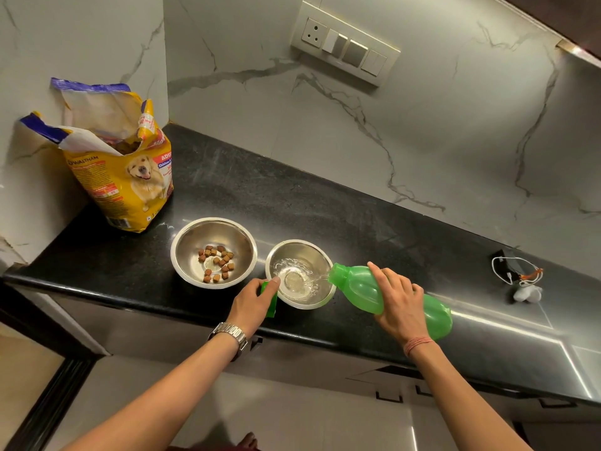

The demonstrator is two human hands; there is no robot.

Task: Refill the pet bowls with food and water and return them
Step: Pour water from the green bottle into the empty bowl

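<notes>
Right hand [400, 301]: it grips the green bottle [396, 296] around its middle, fingers curled over the top side, thumb hidden below. A red thread is around the wrist.
Green bottle: tilted almost flat, its open mouth points left and lies just over the right rim of the water bowl [300, 275]. A thin stream of water goes from the mouth into that bowl. The plastic is half clear, bright green.
Left hand [257, 299]: it holds a small green cap [270, 299] between curled fingers, and the fingertip touches the left rim of the water bowl. A metal watch is on the wrist.
Water bowl: a small steel bowl, between the two hands, near the front edge of the counter [292, 196]. Inside there is a shallow layer of clear water with ripples.
Food bowl [214, 252]: a bigger steel bowl, just beside the water bowl on its left, apart from both hands. In the bottom lie some brown kibble pieces, not many.
Dog food bag [120, 167]: yellow, with a picture of a dog, it stands upright in the far left corner of the counter, the top torn open.
Counter: black, polished stone, against a white marble wall.
Far right of the counter: a white cable [517, 271] in a loose coil, well apart from the bowls.
Wall: a switch panel [346, 43] with one socket.
</notes>
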